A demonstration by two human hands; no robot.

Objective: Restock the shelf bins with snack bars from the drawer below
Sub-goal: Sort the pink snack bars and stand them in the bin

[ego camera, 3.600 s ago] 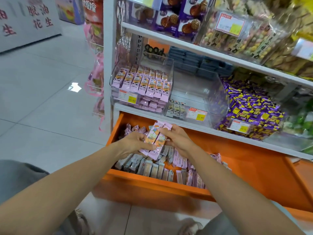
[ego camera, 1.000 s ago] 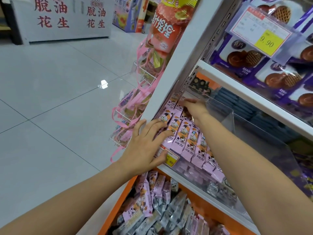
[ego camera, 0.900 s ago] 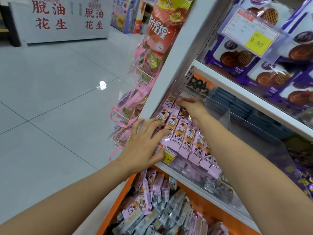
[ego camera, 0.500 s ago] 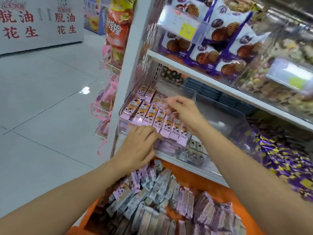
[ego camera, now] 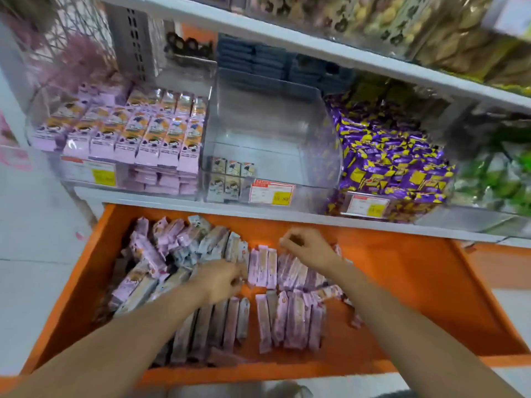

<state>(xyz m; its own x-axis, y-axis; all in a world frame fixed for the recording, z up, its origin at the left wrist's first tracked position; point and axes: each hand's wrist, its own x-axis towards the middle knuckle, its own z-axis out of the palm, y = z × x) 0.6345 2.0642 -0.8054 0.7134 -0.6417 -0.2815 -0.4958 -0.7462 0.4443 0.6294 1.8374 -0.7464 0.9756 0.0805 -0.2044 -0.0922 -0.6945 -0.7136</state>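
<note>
The orange drawer [ego camera: 431, 285] is pulled out below the shelf and holds several pink and grey snack bars [ego camera: 290, 320] in rows and a loose heap. My left hand [ego camera: 219, 281] is down in the middle of the drawer, its fingers curled onto the bars there; blur hides the exact grip. My right hand [ego camera: 309, 248] hovers over the far row of pink bars with loosely curled fingers and nothing visible in it. Above, the left clear bin [ego camera: 86, 176] is packed with pink bars. The middle clear bin [ego camera: 273, 133] holds only a few grey bars [ego camera: 230, 176] at its front.
A bin of purple-and-yellow candies [ego camera: 390, 159] stands to the right of the middle bin, with green packs further right. The white shelf edge [ego camera: 287, 214] overhangs the drawer's back. Another shelf of snacks runs above. Tiled floor lies to the left.
Both hands have left the left bin on the shelf and dropped into the drawer. My view has swung down and to the right, now facing the drawer and bins head-on.
</note>
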